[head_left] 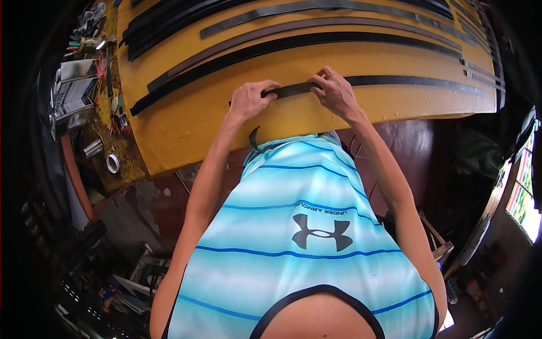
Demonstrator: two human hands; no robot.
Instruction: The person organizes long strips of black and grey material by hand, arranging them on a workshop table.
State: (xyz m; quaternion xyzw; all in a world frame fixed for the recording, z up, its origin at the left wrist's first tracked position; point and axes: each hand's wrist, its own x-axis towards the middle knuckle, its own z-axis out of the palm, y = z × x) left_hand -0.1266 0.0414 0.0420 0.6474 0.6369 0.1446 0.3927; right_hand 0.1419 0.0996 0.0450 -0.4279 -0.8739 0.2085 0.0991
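A narrow black strip (294, 90), leather-like, lies along the front part of the yellow table and runs on to the right, past my right hand (335, 95). Close to its left end, my left hand (248, 100) pinches the strip between thumb and fingers. My right hand is closed on it a short way to the right, fingers bent over the top. The stretch between my hands is nearly straight. A short curled black piece (254, 137) shows at the table's front edge, against my shirt.
More long black and brown strips (316, 25) lie across the back of the yellow table (186, 133). On the left side stand a metal can (73, 99), a metal cup (93, 148), a white tape roll (113, 164) and several hand tools.
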